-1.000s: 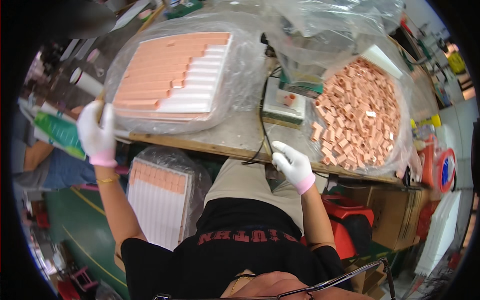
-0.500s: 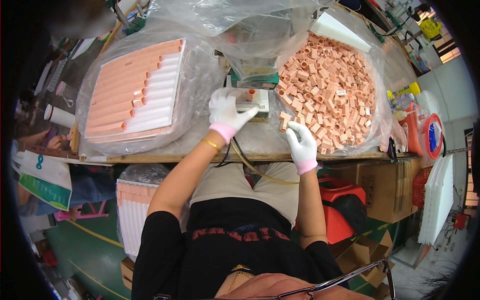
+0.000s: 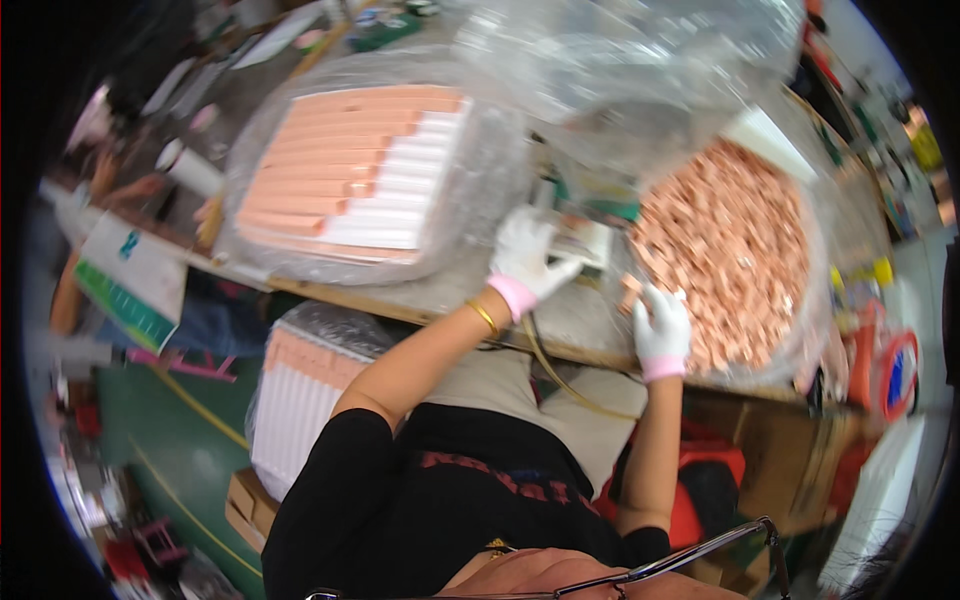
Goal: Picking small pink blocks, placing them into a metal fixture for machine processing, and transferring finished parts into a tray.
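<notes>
My left hand (image 3: 525, 258), in a white glove with a pink cuff, rests at the left side of a small metal fixture (image 3: 592, 246), its thumb spread away from the fingers. A peach-coloured part sits on the fixture, blurred now. My right hand (image 3: 661, 328), gloved the same way, has its thumb and fingertips closed on a small peach plastic piece (image 3: 630, 291). That hand is at the near left edge of a large heap of similar peach pieces (image 3: 730, 250) lying on clear plastic.
On the left, a white ridged tray (image 3: 405, 190) in clear plastic holds rows of peach pieces. Clear sheeting (image 3: 630, 60) hangs over the back of the workbench (image 3: 470, 295). A yellow hose (image 3: 555, 375) droops from the front edge. Another person's arm (image 3: 135, 190) shows at far left.
The whole view has swung, so the bench appears farther right, lower and tilted, with motion blur. Both hands keep nearly the same places beside the fixture and the heap.
</notes>
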A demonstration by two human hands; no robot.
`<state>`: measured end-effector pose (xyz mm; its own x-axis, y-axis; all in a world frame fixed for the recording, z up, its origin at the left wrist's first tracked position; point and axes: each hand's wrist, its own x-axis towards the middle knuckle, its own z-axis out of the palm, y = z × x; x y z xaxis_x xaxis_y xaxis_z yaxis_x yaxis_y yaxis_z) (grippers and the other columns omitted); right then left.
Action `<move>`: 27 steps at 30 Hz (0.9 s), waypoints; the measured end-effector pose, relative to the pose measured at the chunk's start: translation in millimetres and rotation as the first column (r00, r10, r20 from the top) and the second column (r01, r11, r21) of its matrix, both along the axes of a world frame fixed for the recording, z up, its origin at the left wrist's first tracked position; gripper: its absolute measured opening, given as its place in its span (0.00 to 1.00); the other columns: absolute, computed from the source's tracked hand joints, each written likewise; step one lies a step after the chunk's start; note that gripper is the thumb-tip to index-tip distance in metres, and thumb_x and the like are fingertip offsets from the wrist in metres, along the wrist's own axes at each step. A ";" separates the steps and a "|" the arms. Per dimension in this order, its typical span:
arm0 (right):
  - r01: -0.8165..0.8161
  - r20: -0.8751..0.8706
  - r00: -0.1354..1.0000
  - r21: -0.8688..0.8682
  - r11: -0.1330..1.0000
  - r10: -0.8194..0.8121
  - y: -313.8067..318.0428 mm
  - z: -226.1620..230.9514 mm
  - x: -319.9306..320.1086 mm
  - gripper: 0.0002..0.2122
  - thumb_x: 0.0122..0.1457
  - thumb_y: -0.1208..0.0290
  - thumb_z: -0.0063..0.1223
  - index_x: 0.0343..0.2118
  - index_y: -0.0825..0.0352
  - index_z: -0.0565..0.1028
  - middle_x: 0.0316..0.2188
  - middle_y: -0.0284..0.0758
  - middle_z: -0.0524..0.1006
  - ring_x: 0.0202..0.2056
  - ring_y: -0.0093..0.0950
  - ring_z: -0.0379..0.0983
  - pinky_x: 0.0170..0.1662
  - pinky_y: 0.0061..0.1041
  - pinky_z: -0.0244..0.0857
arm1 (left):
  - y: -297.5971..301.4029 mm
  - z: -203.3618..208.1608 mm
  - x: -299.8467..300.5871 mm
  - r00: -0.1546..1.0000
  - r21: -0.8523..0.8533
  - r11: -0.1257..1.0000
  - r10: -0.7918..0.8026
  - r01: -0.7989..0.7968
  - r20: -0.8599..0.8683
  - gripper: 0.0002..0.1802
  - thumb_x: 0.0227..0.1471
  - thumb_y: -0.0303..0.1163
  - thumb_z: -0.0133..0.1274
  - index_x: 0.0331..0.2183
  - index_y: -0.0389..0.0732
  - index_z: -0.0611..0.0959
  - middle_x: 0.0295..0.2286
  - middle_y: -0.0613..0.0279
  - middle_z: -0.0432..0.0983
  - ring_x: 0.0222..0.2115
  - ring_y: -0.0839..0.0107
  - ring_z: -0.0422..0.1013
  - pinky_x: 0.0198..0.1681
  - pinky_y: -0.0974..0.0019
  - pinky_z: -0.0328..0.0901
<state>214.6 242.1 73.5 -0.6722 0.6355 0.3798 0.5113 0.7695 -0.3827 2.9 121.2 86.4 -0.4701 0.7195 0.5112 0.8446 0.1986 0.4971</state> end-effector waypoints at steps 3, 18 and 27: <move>0.036 0.135 0.989 0.156 0.987 -0.058 -3.0 -6.1 -3.4 0.14 0.49 0.65 0.58 0.38 0.63 0.75 0.25 0.37 0.73 0.32 0.37 0.71 0.37 0.35 0.66 | -36.9 16.0 -18.6 0.997 0.097 0.993 -0.068 0.071 -0.035 0.19 0.41 0.37 0.58 0.36 0.39 0.76 0.36 0.48 0.73 0.41 0.49 0.67 0.47 0.54 0.62; 0.167 0.602 0.772 0.117 0.979 -0.203 -18.7 7.3 -37.3 0.08 0.51 0.67 0.53 0.34 0.61 0.72 0.34 0.36 0.73 0.36 0.33 0.74 0.36 0.32 0.70 | -142.5 77.0 -198.6 0.900 -0.561 0.773 0.028 -0.295 -0.434 0.11 0.40 0.25 0.54 0.31 0.45 0.79 0.31 0.59 0.74 0.38 0.56 0.67 0.43 0.57 0.64; 0.062 0.348 0.931 0.146 0.987 -0.110 -22.5 -8.5 -18.0 0.07 0.48 0.72 0.54 0.31 0.64 0.71 0.35 0.39 0.72 0.37 0.38 0.70 0.40 0.35 0.67 | -150.2 56.0 -190.3 0.932 -0.308 0.923 0.118 -0.231 -0.343 0.11 0.40 0.24 0.53 0.32 0.42 0.78 0.33 0.56 0.73 0.38 0.56 0.67 0.43 0.57 0.64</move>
<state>196.6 219.6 65.0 -0.7228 0.6582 0.2107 0.6615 0.7472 -0.0645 -187.4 -29.0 142.3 -0.4604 0.7960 0.3930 0.8807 0.4652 0.0896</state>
